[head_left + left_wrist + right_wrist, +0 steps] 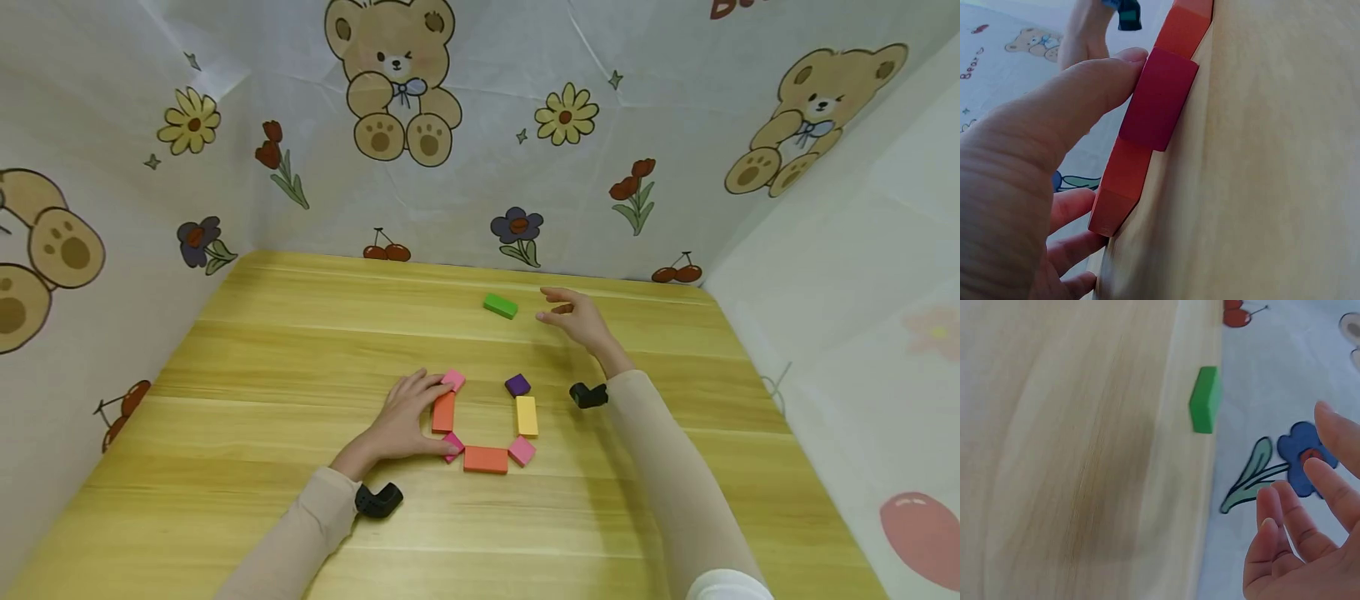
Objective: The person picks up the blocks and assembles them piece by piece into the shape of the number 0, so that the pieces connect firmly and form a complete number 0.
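Note:
On the table, my left hand [405, 421] spans the left side of a ring of small blocks. Its thumb rests on a magenta block [1160, 100] at the near left corner, and its index finger touches a pink block [453, 380] at the far left corner. Between these two lies an orange-red block [443, 413], partly covered by the hand. Farther back, my right hand [581, 321] hovers with spread, loosely bent fingers and holds nothing. A green block [500, 306] lies to its left, apart from the fingertips; the right wrist view also has it.
Another orange-red block [486, 459] forms the ring's near side. A rose-pink block [522, 451], a yellow block [527, 416] and a purple block [517, 385] run up its right side. A bear-print cloth [465, 192] rises behind the wooden table [300, 333].

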### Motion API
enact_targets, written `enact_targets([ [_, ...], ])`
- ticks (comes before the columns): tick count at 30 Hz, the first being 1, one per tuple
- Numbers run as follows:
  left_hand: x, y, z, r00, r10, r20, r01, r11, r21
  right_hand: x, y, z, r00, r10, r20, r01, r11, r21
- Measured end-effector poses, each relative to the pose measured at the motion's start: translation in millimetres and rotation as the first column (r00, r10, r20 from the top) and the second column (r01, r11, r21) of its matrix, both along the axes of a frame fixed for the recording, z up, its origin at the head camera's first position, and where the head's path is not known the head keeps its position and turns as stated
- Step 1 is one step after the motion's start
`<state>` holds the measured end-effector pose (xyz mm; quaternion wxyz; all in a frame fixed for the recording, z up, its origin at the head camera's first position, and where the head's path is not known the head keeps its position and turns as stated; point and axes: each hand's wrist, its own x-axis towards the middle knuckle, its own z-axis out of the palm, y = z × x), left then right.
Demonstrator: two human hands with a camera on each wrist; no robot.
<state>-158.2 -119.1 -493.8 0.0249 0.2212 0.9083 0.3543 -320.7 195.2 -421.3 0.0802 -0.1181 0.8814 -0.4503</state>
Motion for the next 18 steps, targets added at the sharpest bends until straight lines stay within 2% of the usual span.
enact_targets([
  [4,0.2,0.4,-0.2,1.000,-0.005,0.006,0.005,1.000,0.000,-17.4,-5,-7.5,0.998,-0.003,0.059,0.003,1.000,-0.001],
  [9,0.2,-0.1,0.5,1.000,-0.006,0.020,0.006,1.000,0.000,-31.2,-14,-17.2,0.994,-0.008,0.110,0.010,1.000,-0.013],
  [18,-0.4,-0.4,1.7,1.000,-0.007,0.019,0.007,1.000,-0.009,-39.7,-32,-26.5,0.989,-0.042,0.140,0.042,0.999,0.005],
])
